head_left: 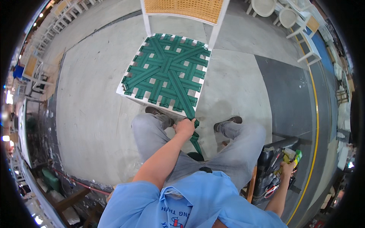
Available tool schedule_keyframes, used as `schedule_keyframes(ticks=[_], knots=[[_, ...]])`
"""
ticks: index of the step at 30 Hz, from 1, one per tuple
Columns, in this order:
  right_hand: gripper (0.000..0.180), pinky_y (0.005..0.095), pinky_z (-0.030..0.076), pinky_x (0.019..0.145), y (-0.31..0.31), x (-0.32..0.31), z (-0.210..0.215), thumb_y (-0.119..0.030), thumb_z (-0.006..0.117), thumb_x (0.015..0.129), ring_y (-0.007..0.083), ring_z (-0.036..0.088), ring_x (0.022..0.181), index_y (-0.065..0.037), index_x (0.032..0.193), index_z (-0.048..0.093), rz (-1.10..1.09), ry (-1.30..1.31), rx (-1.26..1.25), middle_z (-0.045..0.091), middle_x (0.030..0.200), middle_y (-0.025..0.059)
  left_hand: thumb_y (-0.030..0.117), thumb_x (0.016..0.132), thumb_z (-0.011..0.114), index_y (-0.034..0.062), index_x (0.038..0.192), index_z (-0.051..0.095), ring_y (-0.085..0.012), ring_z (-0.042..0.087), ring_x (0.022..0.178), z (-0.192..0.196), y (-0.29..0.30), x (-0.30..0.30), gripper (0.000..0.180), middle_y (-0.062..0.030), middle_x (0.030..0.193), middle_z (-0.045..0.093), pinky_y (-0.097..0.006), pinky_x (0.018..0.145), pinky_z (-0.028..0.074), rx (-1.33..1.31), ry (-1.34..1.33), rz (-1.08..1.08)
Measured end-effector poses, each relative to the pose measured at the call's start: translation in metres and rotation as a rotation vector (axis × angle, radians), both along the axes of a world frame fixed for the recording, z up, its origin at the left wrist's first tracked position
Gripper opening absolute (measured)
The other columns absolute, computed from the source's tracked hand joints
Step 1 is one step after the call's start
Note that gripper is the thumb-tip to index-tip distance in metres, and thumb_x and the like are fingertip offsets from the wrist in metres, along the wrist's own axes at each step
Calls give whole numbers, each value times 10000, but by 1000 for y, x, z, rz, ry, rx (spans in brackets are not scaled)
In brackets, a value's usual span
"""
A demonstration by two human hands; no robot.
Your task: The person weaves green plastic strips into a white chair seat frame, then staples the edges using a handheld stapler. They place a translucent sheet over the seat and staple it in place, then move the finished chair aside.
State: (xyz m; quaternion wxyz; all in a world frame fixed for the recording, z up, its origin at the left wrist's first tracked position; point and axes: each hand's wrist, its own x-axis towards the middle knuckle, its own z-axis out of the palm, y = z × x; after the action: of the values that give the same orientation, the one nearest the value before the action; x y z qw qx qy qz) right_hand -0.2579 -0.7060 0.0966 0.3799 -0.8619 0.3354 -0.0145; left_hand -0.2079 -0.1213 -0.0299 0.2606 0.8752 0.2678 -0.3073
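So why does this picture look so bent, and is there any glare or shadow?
Head view: a fisheye lens, so the yellow floor line bows and the corners go black; head view: bright lights glare at the left edge; head view: a soft shadow near the right shoe; head view: the green webbing looks reasonably sharp.

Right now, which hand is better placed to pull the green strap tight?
Probably the left hand: it grips the strap just past the front edge of the seat. The right hand is away to the side, at the black box of tools.
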Motion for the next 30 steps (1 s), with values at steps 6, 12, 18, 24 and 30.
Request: schedule_keyframes(ticks=[6,12,18,24,30], knots=[[428,318,488,878,140,69,82,-116,764,911,174,623,1000,-27,1307,630,343,-220,269,676,1154,31,514,1078,438,42,1200,734,-380,640,1242,-6,5,-8,571,-185,1251,723,-633,1125,347,-28,-6,2],[396,340,501,932,333,132,72,-184,772,947,150,637,1039,-12,1288,667,724,84,545,707,1169,29,490,1075,471,55,1236,721,-355,616,1280,-13,10,2,527,-176,1348,668,-628,1122,344,-49,-24,-19],[315,323,528,595,467,148,21,-243,770,944,119,590,643,2,1107,658,945,407,516,683,885,51,506,1074,453,54,1196,737,-352,649,1227,-14,8,-4,548,-155,1285,709,-599,1114,360,-9,-140,-22],[385,329,529,526,499,153,-4,-289,776,944,152,619,606,34,1092,628,955,448,398,676,864,80,513,1061,480,83,1172,757,-345,634,1234,-15,10,-8,523,-144,1287,702,-587,1085,368,-27,-168,-31],[432,325,525,513,504,155,-12,-305,783,940,152,624,585,54,1115,615,988,440,404,673,844,88,495,1057,494,88,1179,754,-346,630,1226,-22,12,-8,499,-134,1280,699,-589,1085,359,-47,-164,-28]])
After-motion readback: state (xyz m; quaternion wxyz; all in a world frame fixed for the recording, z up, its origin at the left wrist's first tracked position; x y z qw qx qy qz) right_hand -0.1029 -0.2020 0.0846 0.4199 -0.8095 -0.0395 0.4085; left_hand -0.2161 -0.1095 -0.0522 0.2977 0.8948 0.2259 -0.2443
